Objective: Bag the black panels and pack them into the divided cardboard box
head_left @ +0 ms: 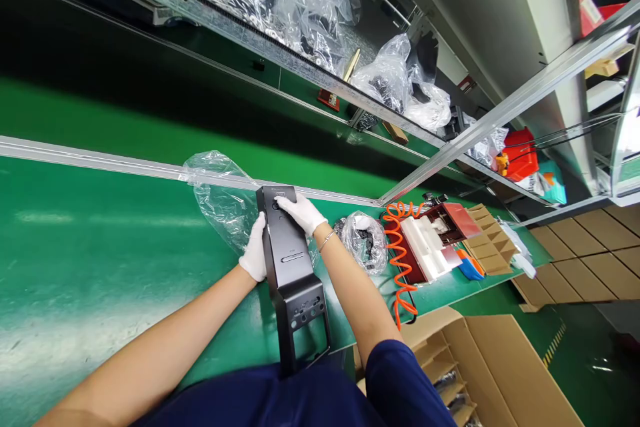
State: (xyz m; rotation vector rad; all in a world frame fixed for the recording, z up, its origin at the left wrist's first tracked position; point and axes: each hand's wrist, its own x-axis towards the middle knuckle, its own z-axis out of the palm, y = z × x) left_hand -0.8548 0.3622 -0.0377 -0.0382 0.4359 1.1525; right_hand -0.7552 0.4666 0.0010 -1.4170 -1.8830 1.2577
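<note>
A long black housing (290, 253) lies lengthwise between my hands, its framed lower end near my body. My left hand (255, 250), in a white glove, grips its left edge. My right hand (303, 212), also gloved, rests on the upper end with its fingers bent over the face near a round hole; whether it holds a small part there is hidden. Behind the housing, a clear plastic bag (220, 197) is spread on the green table (125, 247). Right of my right wrist sits a clear bag with black parts (367, 243).
An orange coiled hose (399, 260) hangs beside a red and white device (430, 247). Cardboard dividers (485, 237) stand farther right. An open carton (500, 367) is at the lower right. A metal-framed shelf (300, 60) with plastic bags runs above the table.
</note>
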